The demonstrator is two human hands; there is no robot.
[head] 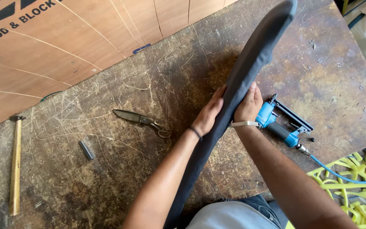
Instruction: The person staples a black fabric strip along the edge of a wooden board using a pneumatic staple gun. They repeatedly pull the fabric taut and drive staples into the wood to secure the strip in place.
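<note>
Closest to the camera, a long grey fabric-covered panel [242, 80] stands on edge, running from the person's lap up and away across the counter [119, 161]. Both hands press against it about halfway along. The left hand [209, 113] lies flat on the panel's left face, fingers together and pointing up along the cloth, a dark band around its wrist. The right hand [248, 105] sits on the opposite face, fingers curled round the edge, so the panel is clamped between the two palms. The grip of each hand is closed on the panel rather than spread free.

Just right of the panel, touching or nearly touching the right hand, a blue and black pneumatic staple gun [284, 123] lies on the counter, with a blue air hose [348, 176] trailing off its handle towards a heap of yellow strapping [352, 191] beyond the counter's edge. Loose staples [318, 60] are scattered further right of the panel.

Left of the panel, near the left hand, lies a pair of dark metal shears [142, 120], blades shut and pointing away from the panel. Further left sits a small grey strip of staples [87, 149], and well apart from the panel, near the counter's far left edge, a wooden-handled hammer [15, 165] lies lengthwise. Behind it all, left of the panel's top, a sheet of plywood [77, 38] lies along the scratched counter's far edge.
</note>
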